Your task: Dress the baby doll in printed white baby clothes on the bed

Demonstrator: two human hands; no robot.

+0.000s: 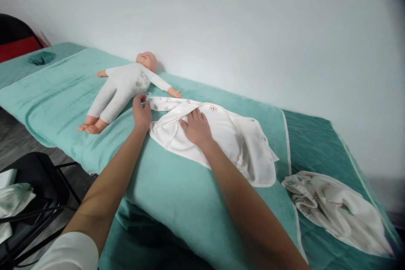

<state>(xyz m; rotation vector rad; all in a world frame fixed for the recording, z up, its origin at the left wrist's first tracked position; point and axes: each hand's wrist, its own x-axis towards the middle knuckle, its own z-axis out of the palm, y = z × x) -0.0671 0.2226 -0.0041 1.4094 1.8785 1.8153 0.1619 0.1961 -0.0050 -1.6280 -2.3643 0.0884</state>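
Observation:
A white baby sleep sack (228,139) lies spread on the teal bed cover (177,194). My right hand (196,127) rests flat on its upper left part, fingers stretched out. My left hand (141,112) sits at the sack's top left corner, fingers closed on the fabric edge. A baby doll (122,88) in a white bodysuit lies on its back just left of my left hand, arms spread, head toward the wall.
A crumpled patterned white cloth (335,211) lies at the right on the darker teal quilt (316,143). A black chair (34,190) with a cloth on it stands at the lower left. The white wall (253,29) runs behind the bed.

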